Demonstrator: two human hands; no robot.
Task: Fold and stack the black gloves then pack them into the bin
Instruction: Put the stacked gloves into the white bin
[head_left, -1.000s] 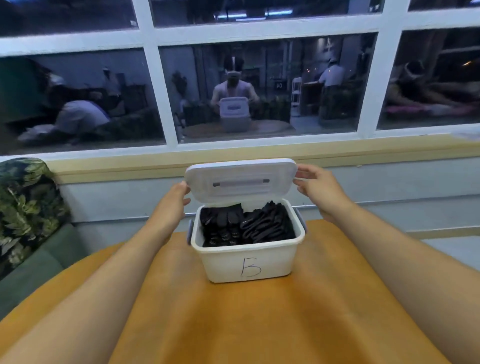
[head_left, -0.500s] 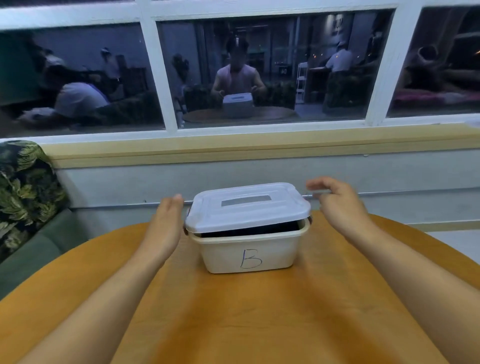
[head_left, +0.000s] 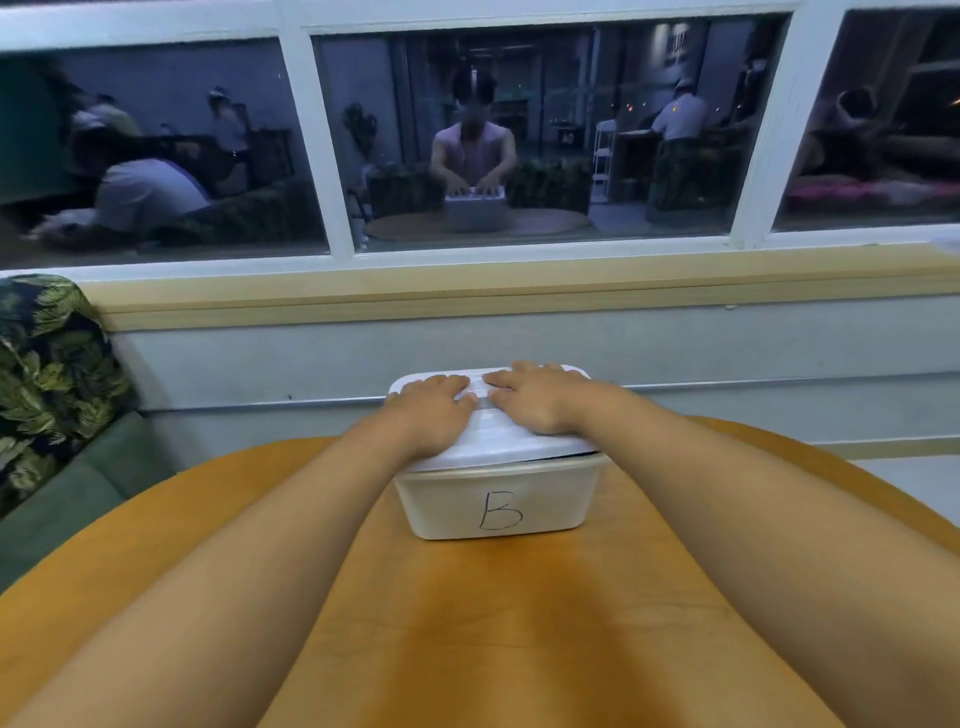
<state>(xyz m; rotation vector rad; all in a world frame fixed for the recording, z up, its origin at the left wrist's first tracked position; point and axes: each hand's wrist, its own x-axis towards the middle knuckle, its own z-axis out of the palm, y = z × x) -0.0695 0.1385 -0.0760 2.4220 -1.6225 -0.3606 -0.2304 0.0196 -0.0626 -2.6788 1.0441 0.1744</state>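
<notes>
A white plastic bin (head_left: 498, 501) marked with a hand-drawn "B" stands at the far middle of the round wooden table (head_left: 467, 623). Its white lid (head_left: 498, 447) lies over the top, with a thin dark gap still showing under the right front edge. My left hand (head_left: 434, 410) lies flat on the lid's left half, fingers straight. My right hand (head_left: 537, 397) presses flat on the right half beside it. The black gloves are hidden inside the bin.
A grey wall with a yellow sill and a large window (head_left: 519, 135) rises just behind the table. A green sofa with a leaf-print cushion (head_left: 47, 374) sits at the left.
The lid swung down from upright onto the bin, covering the gloves. Both hands moved from the lid's sides onto its top, where they now press.
</notes>
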